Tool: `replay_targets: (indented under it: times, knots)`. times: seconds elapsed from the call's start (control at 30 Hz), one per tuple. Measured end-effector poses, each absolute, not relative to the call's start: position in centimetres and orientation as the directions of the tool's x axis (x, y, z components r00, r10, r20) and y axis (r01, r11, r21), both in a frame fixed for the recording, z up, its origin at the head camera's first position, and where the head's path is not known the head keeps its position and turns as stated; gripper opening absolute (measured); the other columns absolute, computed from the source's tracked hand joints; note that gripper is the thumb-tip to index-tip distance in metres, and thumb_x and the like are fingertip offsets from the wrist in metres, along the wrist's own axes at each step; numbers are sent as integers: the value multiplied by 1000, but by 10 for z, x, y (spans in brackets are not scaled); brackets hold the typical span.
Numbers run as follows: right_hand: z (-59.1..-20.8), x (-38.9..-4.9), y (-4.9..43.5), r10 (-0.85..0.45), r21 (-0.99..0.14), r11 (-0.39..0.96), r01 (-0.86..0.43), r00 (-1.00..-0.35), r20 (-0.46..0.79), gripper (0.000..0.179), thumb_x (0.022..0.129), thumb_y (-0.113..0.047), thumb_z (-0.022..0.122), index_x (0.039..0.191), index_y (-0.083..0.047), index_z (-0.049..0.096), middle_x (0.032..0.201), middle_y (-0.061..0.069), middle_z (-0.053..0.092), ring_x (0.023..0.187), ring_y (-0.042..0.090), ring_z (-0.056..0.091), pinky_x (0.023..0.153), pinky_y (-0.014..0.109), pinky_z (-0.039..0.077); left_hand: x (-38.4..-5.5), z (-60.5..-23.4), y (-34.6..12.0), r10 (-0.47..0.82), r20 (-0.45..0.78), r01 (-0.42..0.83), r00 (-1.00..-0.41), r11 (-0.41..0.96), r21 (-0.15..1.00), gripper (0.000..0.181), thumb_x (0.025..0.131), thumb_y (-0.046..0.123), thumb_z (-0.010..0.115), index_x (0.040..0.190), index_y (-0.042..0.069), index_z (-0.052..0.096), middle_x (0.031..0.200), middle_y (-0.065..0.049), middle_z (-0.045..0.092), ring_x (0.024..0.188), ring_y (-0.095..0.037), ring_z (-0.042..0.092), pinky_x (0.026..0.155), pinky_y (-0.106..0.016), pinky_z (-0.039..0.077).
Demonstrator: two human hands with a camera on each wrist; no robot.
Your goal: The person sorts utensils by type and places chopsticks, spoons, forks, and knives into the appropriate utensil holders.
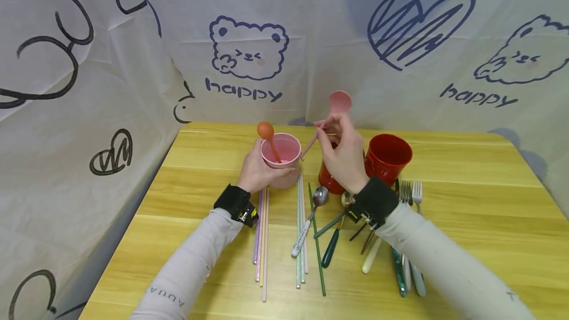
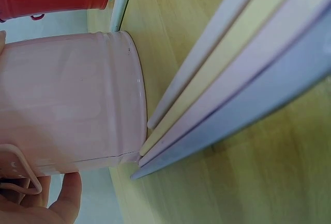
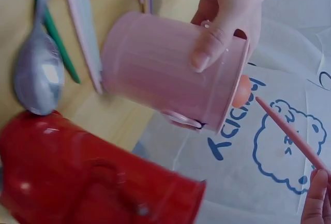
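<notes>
My left hand (image 1: 260, 168) grips a small pink metal pail (image 1: 285, 178) around its side, thumb across the front. An orange spoon (image 1: 265, 131) stands in the pail, its bowl above the rim. My right hand (image 1: 346, 157) pinches a pink spoon (image 1: 340, 101) by the handle, bowl up. The tip of that handle points down at the pail's right rim; in the right wrist view the spoon's handle (image 3: 289, 131) appears just outside the pail's mouth. Behind the right hand, a red pail (image 1: 326, 178) is partly hidden.
A second red pail (image 1: 389, 154) stands to the right. Pastel chopsticks (image 1: 265, 241), green chopsticks (image 1: 317, 251), a metal spoon (image 1: 320, 196) and several forks (image 1: 417, 192) lie on the wooden table (image 1: 480, 221). A drawn-on white cloth (image 1: 329, 53) hangs behind it.
</notes>
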State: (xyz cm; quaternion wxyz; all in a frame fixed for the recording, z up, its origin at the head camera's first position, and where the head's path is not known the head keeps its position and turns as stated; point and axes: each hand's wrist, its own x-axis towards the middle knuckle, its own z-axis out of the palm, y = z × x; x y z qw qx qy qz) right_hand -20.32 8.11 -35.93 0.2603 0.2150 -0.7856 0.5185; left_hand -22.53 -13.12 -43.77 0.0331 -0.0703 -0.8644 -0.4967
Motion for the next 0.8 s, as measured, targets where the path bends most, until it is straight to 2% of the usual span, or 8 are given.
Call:
replay_targets:
  times: [0.1,0.17,0.47,0.67,0.8]
  knots:
    - [-357,-213,70,-94,-675,395,-623,-758,645,17,96,-2,64,109,3,53,108,19,72,93,29,73,85,40,62,-225,-438,-131,87,129,155,-988,491,857,92,68,24,94,141,7,41,137,-13,59,126,-29,59,110,-43,49]
    - [-357,-218,64,-130,-659,424,-622,-761,635,17,97,-2,63,110,2,53,107,19,72,94,30,73,86,43,62,-225,-439,-131,92,132,160,-987,482,861,92,68,24,94,141,7,41,137,-13,59,126,-30,59,110,-44,49]
    - [-371,-223,57,-346,-630,542,-556,-831,436,23,96,-5,66,116,2,60,115,21,70,103,33,70,90,45,61,-226,-439,-131,111,140,176,-984,487,856,92,70,26,93,143,9,39,140,-12,58,127,-30,58,110,-44,49]
    - [-382,-211,70,-327,-644,537,-545,-838,437,19,95,-5,64,112,3,65,109,19,70,95,30,70,84,43,62,-226,-438,-131,110,157,191,-981,493,849,94,69,24,94,144,9,39,139,-11,59,128,-28,59,110,-43,49]
    - [-388,-197,84,-312,-663,517,-542,-840,444,15,94,-4,61,108,1,66,97,15,69,83,23,65,75,34,59,-225,-438,-131,107,162,194,-981,493,848,93,68,23,95,142,9,40,137,-12,60,127,-28,59,111,-42,48]
